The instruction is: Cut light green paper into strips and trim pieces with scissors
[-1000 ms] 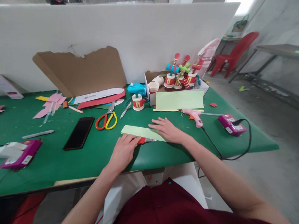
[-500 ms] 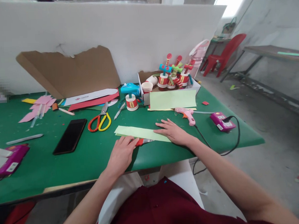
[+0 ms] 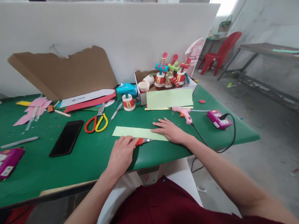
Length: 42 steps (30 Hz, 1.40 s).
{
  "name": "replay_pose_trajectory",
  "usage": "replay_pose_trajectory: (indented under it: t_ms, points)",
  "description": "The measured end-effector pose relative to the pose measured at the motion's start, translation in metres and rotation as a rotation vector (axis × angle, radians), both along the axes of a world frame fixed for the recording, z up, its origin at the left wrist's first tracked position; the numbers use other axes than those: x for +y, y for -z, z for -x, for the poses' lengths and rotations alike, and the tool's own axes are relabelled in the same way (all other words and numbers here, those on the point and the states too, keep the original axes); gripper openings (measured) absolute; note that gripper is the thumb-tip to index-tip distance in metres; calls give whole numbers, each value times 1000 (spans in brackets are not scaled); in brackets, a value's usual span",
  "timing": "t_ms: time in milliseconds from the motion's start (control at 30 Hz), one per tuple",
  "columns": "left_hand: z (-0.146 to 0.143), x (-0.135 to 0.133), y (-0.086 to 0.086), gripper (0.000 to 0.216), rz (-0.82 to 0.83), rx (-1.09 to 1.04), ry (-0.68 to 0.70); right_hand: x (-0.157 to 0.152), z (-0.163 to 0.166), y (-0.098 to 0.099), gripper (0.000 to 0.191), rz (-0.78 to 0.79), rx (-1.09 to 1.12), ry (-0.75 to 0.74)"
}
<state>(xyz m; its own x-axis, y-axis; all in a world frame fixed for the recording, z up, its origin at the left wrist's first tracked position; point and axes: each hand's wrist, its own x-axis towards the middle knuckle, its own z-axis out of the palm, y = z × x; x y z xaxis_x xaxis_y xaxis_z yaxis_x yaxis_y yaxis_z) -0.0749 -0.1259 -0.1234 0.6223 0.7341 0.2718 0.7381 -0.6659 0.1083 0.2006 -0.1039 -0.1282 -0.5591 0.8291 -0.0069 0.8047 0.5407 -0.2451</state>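
A light green paper strip lies on the table in front of me. My left hand is closed around a red utility knife, its blade pointing right along the strip's near edge. Part of the knife's handle is hidden under my fingers. Spread flat over the strip's right part, my right hand presses it to the green tabletop. Beyond my hands lie scissors with one red and one yellow handle. A pink glue gun is to the right of them.
Behind stand a paper-cup figure and a box holding several more, with a green sheet against it. A phone lies left. A purple power strip with a black cord sits near the right edge.
The strip's left end, which showed a raised or doubled edge, now lies flatter. Both hands stay in nearly the same place. The whole view has shifted slightly.
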Motion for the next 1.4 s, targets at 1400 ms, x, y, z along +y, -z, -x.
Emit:
replay_pose_trajectory:
  t_ms: [1400]
  points:
    - [-34, -13, -2, 38, 81, 68, 35, -7, -44, 5, 35, 83, 207, 11]
